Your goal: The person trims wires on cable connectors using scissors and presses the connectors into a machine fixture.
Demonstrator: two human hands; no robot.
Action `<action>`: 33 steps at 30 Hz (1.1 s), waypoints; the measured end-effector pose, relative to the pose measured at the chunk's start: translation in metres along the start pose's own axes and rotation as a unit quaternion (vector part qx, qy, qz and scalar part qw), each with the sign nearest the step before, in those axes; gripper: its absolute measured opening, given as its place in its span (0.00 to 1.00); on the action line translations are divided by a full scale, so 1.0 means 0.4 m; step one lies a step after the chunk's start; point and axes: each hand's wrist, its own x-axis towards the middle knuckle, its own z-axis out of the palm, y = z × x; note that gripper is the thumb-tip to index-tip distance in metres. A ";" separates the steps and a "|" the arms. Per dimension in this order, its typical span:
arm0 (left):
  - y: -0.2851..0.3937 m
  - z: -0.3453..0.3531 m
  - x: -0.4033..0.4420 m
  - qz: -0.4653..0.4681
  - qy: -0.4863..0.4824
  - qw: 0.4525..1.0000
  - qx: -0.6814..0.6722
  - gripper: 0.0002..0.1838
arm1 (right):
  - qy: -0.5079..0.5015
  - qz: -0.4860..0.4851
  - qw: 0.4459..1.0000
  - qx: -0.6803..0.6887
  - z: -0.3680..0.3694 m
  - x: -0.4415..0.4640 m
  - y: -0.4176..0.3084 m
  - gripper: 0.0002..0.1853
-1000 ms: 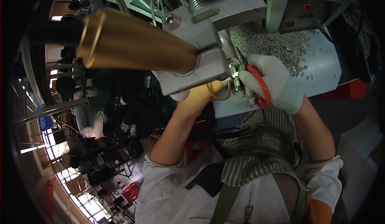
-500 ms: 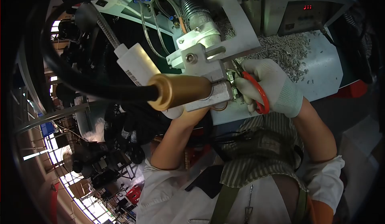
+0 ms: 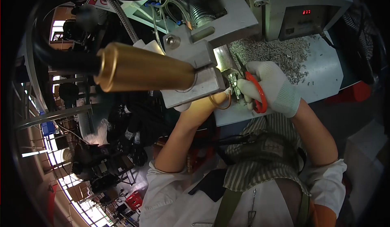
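Observation:
My right hand (image 3: 270, 82), in a pale knitted glove, is closed round red-handled scissors (image 3: 260, 93). Their dark blades point up and away, over a heap of small metal pieces (image 3: 280, 52). Right by the gloved fingertips sits a shiny silver metal part (image 3: 234, 85); which hand supports it I cannot tell. From the left, my left hand (image 3: 205, 104) reaches in beneath the clamp block (image 3: 195, 89) of a machine. That block covers its fingers. A thin copper-coloured curved tube (image 3: 222, 106) passes in front of the wrist.
A gold-coloured cylinder (image 3: 142, 68) with a thick black cable juts out over my left forearm. Behind the work stands a grey control box (image 3: 304, 19) with a red digital display. The pieces lie on a light metal tray (image 3: 325, 70). Black bundles (image 3: 130, 125) are at the left.
The view has shifted, so the gold cylinder and clamp block appear larger and further left. More of the silver part shows. My right hand still holds the scissors in nearly the same pose.

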 end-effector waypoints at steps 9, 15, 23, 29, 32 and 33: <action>-0.042 -0.032 -0.126 -0.006 0.139 0.970 -0.200 0.08 | 0.078 0.004 0.997 0.017 -0.015 -0.197 0.021 0.11; 0.037 0.042 -0.212 -0.053 -0.112 0.987 -0.104 0.13 | 0.099 -0.103 0.959 -0.245 0.036 -0.253 -0.023 0.13; 0.064 0.034 -0.231 -0.118 -0.097 0.980 -0.129 0.21 | 0.047 -0.068 0.989 -0.119 0.057 -0.237 -0.008 0.09; 0.045 0.072 -0.250 0.170 -0.062 0.981 0.074 0.22 | -0.013 0.070 0.988 0.134 0.063 -0.251 0.012 0.11; 0.052 0.077 -0.253 0.102 0.015 0.994 0.021 0.19 | 0.144 -0.123 0.974 -0.123 0.100 -0.250 0.049 0.09; 0.056 0.072 -0.249 0.074 0.019 0.997 0.016 0.18 | 0.247 -0.293 0.859 -0.339 0.109 -0.248 0.062 0.12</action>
